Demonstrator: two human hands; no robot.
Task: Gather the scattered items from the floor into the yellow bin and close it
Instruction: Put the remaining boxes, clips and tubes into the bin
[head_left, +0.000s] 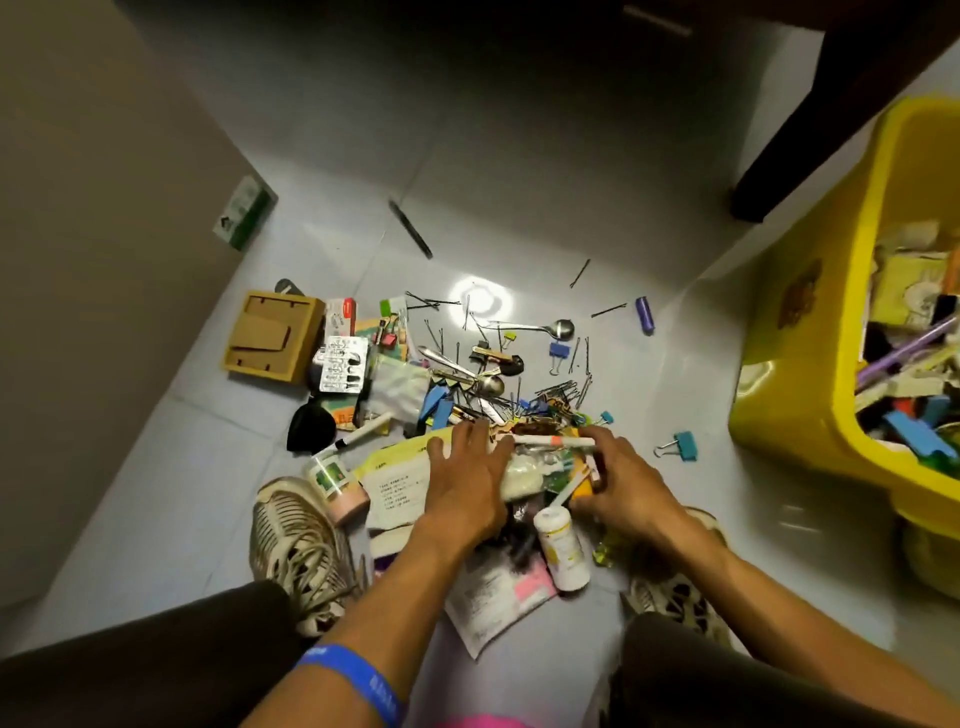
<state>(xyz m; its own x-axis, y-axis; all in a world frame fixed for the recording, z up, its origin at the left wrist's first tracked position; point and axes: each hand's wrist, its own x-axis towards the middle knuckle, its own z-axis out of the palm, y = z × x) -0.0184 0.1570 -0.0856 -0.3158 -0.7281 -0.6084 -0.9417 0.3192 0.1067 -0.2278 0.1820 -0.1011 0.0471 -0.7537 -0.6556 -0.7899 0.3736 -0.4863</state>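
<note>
Your left hand (465, 475) lay flat and open on the loose, light, slippery pile (524, 467) between your feet, your right hand (621, 486) curled around its edge; scoop beneath, yellow bin (810, 395) standing right.

Pale tiled floor (519, 171) under me. On it: yellow bin (810, 364) at right, cardboard frame back (274, 336), black pen (410, 228), spoon (540, 327), scattered hairpins (441, 338), blue binder clip (683, 445), white bottle (561, 548).
</note>
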